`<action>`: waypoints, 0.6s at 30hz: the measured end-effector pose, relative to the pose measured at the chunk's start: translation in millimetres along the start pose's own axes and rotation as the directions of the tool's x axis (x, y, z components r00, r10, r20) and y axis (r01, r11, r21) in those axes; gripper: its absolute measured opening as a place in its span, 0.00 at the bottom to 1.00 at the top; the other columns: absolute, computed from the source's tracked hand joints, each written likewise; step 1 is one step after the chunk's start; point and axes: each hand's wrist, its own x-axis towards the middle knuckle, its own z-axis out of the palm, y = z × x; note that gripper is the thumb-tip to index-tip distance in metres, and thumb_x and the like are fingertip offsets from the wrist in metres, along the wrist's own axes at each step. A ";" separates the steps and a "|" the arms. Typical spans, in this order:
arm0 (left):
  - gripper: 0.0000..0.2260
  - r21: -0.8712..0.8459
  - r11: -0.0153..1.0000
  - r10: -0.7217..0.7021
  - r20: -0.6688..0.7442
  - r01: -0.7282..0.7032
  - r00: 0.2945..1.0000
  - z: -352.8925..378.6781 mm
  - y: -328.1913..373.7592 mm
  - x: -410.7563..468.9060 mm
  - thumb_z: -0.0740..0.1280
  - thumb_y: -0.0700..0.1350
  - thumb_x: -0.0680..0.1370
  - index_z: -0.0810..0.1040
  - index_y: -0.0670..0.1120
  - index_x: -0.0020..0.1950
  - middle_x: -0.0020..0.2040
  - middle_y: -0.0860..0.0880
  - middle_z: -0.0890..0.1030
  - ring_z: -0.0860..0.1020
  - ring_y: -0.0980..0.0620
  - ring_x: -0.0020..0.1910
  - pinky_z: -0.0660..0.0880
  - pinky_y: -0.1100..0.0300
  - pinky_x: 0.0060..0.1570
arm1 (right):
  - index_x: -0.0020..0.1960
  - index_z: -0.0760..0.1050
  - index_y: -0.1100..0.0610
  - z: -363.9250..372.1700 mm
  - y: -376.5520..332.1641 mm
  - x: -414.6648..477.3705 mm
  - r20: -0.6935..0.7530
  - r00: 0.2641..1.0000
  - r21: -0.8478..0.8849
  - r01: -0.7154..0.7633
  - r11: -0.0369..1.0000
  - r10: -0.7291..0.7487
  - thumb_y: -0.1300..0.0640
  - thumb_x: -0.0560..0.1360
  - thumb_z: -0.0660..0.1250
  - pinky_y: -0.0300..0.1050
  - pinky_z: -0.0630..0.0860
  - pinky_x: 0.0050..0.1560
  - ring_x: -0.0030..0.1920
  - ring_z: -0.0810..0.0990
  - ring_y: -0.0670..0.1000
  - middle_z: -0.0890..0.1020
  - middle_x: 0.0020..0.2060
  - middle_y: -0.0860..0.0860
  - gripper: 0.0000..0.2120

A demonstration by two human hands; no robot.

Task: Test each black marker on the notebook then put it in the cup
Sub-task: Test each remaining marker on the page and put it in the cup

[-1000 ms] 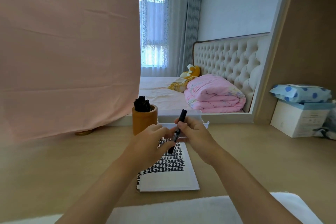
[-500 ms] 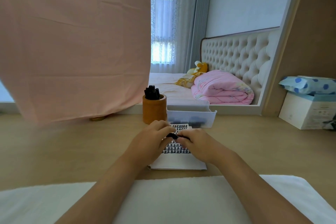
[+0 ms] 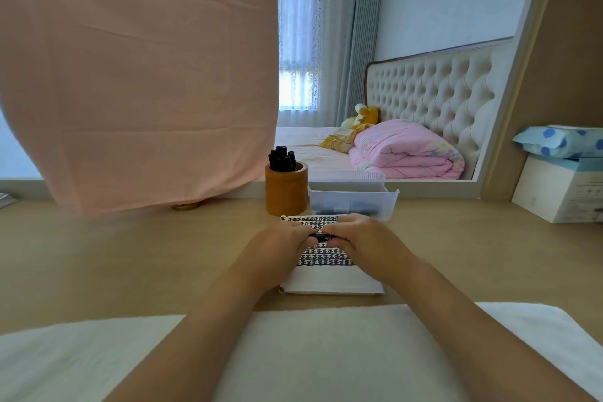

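Both hands met over the notebook (image 3: 329, 277) on the table (image 3: 137, 258). The left hand (image 3: 277, 246) and the right hand (image 3: 365, 240) each pinched one end of a black marker (image 3: 321, 237), held flat between them. Whether its cap was on or off could not be told. If they tugged too hard, the marker could slip and smear ink on skin or roll away. Just behind stood the clear tray (image 3: 354, 201) of markers, and the wooden cup (image 3: 286, 192), already crowded. A careless elbow could knock that cup over.
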 end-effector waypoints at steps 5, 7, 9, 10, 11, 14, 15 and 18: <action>0.10 -0.042 0.998 0.040 -0.017 -0.041 0.999 -9.7 -0.9 -1.6 0.61 0.48 0.82 0.80 0.49 0.59 0.48 0.51 0.79 0.74 0.53 0.46 0.70 0.58 0.41 | 0.58 0.80 0.49 -2.4 -6.0 1.2 -0.006 1.000 0.000 -0.003 1.000 0.003 0.50 0.81 0.64 0.38 0.71 0.40 0.43 0.76 0.43 0.81 0.46 0.43 0.10; 0.10 0.021 0.992 0.124 -0.042 -0.123 0.991 -14.1 -2.3 -0.7 0.63 0.48 0.81 0.81 0.48 0.59 0.47 0.50 0.80 0.75 0.51 0.46 0.70 0.58 0.38 | 0.54 0.80 0.49 -2.5 -7.9 1.9 0.037 0.998 0.074 -0.060 0.995 0.057 0.50 0.81 0.62 0.40 0.69 0.38 0.39 0.73 0.42 0.78 0.41 0.40 0.09; 0.11 0.069 0.984 0.166 -0.041 -0.163 0.985 -16.5 -2.7 -0.5 0.64 0.47 0.80 0.81 0.47 0.59 0.46 0.49 0.80 0.75 0.51 0.44 0.68 0.59 0.36 | 0.50 0.79 0.50 -1.8 -8.3 2.8 0.077 0.993 0.125 -0.103 0.987 0.093 0.50 0.82 0.61 0.41 0.67 0.36 0.36 0.73 0.42 0.76 0.35 0.39 0.09; 0.11 0.071 0.985 0.158 -0.030 -0.156 0.987 -16.3 -2.3 -1.0 0.64 0.47 0.80 0.81 0.47 0.59 0.46 0.49 0.80 0.74 0.51 0.44 0.68 0.59 0.36 | 0.50 0.79 0.50 -1.4 -8.3 2.6 0.084 0.992 0.126 -0.101 0.987 0.091 0.51 0.82 0.62 0.41 0.67 0.36 0.37 0.74 0.42 0.76 0.35 0.39 0.08; 0.10 0.058 0.990 0.126 -0.019 -0.125 0.992 -15.7 -2.4 -1.7 0.63 0.47 0.81 0.81 0.47 0.59 0.47 0.50 0.80 0.74 0.51 0.44 0.68 0.59 0.37 | 0.51 0.80 0.50 -1.3 -7.3 1.7 0.083 0.993 0.108 -0.090 0.990 0.081 0.51 0.81 0.63 0.41 0.69 0.38 0.38 0.75 0.43 0.77 0.37 0.39 0.08; 0.09 -0.034 0.996 -0.075 0.029 0.076 0.997 -18.7 -12.5 -4.4 0.59 0.49 0.83 0.79 0.52 0.56 0.47 0.55 0.78 0.75 0.54 0.46 0.69 0.60 0.41 | 0.58 0.82 0.49 -4.4 2.7 -2.7 0.004 0.996 0.036 -0.086 0.996 0.086 0.53 0.79 0.67 0.40 0.76 0.45 0.44 0.78 0.43 0.82 0.47 0.42 0.10; 0.09 -0.063 0.989 -0.129 0.029 0.131 0.991 -21.2 -17.5 -5.8 0.58 0.50 0.83 0.79 0.54 0.53 0.45 0.57 0.77 0.75 0.55 0.45 0.68 0.62 0.40 | 0.59 0.82 0.50 -6.5 6.3 -4.3 -0.020 0.994 0.056 -0.109 0.993 0.110 0.54 0.79 0.68 0.39 0.76 0.45 0.45 0.78 0.44 0.82 0.47 0.43 0.10; 0.09 -0.112 0.972 -0.209 -0.020 0.205 0.978 -26.5 -31.2 -11.0 0.59 0.48 0.83 0.78 0.54 0.58 0.48 0.57 0.77 0.75 0.55 0.48 0.71 0.60 0.46 | 0.59 0.82 0.52 -8.4 12.0 -7.2 -0.022 0.986 0.132 -0.164 0.978 0.168 0.55 0.79 0.67 0.39 0.73 0.45 0.44 0.78 0.44 0.79 0.44 0.41 0.10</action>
